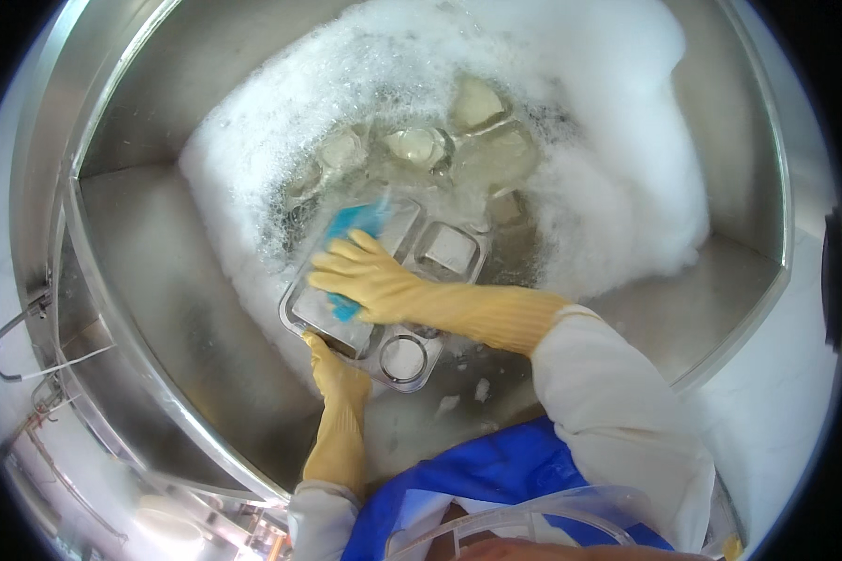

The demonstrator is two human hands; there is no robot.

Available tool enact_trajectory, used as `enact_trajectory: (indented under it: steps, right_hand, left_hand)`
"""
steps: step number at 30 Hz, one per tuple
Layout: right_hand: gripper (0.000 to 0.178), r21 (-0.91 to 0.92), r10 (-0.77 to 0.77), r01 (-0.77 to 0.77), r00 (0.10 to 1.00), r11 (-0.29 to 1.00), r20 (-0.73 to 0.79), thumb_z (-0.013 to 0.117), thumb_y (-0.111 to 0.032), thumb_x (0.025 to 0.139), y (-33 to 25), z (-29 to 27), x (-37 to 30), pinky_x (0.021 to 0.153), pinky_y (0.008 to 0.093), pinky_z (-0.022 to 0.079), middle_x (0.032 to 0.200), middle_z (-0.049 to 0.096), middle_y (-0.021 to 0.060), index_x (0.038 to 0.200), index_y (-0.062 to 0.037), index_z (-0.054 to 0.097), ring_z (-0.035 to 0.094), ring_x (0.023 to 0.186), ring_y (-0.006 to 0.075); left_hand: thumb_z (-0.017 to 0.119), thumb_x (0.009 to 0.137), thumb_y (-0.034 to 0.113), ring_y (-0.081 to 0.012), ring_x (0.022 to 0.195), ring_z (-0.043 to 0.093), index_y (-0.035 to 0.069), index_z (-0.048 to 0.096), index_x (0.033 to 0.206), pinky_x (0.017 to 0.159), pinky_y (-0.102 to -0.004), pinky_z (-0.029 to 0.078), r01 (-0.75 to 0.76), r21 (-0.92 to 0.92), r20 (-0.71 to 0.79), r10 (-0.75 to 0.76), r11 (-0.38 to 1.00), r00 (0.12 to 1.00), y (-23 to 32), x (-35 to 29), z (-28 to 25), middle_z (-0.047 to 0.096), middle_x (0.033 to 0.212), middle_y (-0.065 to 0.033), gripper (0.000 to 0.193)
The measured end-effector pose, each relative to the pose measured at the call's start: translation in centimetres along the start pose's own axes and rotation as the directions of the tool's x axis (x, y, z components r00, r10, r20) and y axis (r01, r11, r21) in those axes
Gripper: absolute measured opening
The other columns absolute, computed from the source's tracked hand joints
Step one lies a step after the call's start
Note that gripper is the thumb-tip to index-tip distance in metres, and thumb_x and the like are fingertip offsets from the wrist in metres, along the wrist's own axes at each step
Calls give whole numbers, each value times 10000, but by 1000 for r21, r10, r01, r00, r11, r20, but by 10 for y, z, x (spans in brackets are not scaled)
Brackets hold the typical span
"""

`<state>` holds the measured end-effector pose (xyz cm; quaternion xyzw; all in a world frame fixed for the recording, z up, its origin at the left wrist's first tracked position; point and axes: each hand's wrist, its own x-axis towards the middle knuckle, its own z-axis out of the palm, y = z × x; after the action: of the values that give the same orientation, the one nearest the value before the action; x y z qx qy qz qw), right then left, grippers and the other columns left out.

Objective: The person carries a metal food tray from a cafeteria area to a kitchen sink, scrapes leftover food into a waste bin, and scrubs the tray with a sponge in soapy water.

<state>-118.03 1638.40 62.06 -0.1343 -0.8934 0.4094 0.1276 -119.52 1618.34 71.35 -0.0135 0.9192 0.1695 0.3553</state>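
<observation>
A metal compartment tray (pixel 299 301) lies tilted among water and suds in a deep steel sink. My left hand (pixel 339 374), in a yellow rubber glove, grips its near left edge, thumb at the rim and the other fingers hidden beneath. My right hand (pixel 370 280), gloved the same way, presses a blue cleaning cloth (pixel 360 219) against the tray's large compartment. Its fingers lie across the cloth, which sticks out beyond and below them, slightly blurred. The tray's square compartment (pixel 447 248) and round compartment (pixel 403 358) show to the right of the hand.
The steel sink (pixel 150 252) surrounds the work with sloping walls and a raised rim. Thick white foam (pixel 617 112) rings the water. Several more trays, partly under water, show beyond, one with a pale corner (pixel 477 103). A bent metal handle (pixel 9 346) stands outside at the left.
</observation>
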Motion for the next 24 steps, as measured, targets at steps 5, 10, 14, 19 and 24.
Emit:
enact_trajectory:
  steps: [5,10,14,19,24]
  right_hand:
    - [361,-31,307,-307,952,951,-15,710,-343,890,64,-19,18,994,485,453,1219,656,119,1156,-100,693,579,1125,312]
    - [357,114,304,-296,950,948,-67,768,-234,834,49,4,-59,1041,492,467,1278,646,149,1153,-96,690,580,1230,354]
    - [334,159,-409,425,904,891,-121,775,-174,737,-35,42,-76,1094,542,409,1302,637,134,1062,-113,724,533,1288,363]
    - [157,360,-60,105,989,927,-134,699,-178,861,-49,26,-46,922,471,478,1097,695,129,971,-69,726,610,1060,292]
    - [343,399,827,-780,555,482,85,672,-353,972,101,-31,15,671,397,516,844,681,99,990,-13,714,629,729,205]
  left_hand:
    - [512,1026,554,-267,1065,629,18,516,1396,957,-359,513,188,-371,-25,-212,910,977,-5,15,-8,646,1198,-107,652]
    - [401,1029,662,-198,1051,582,74,618,1321,936,-400,489,322,-816,85,-452,480,888,2,28,7,665,1129,-23,691]
    - [416,1034,660,-199,1025,609,67,629,1268,918,-416,500,303,-812,81,-418,498,905,-17,37,6,669,1094,-37,672]
    - [499,1062,531,-225,1079,637,-4,630,1292,956,-376,509,-106,-565,-346,-118,818,931,-10,39,-34,684,1203,-116,597]
    - [544,1055,486,-220,1130,624,25,638,1323,967,-356,512,-415,-516,-678,-61,749,733,-5,7,-136,675,1235,-126,541]
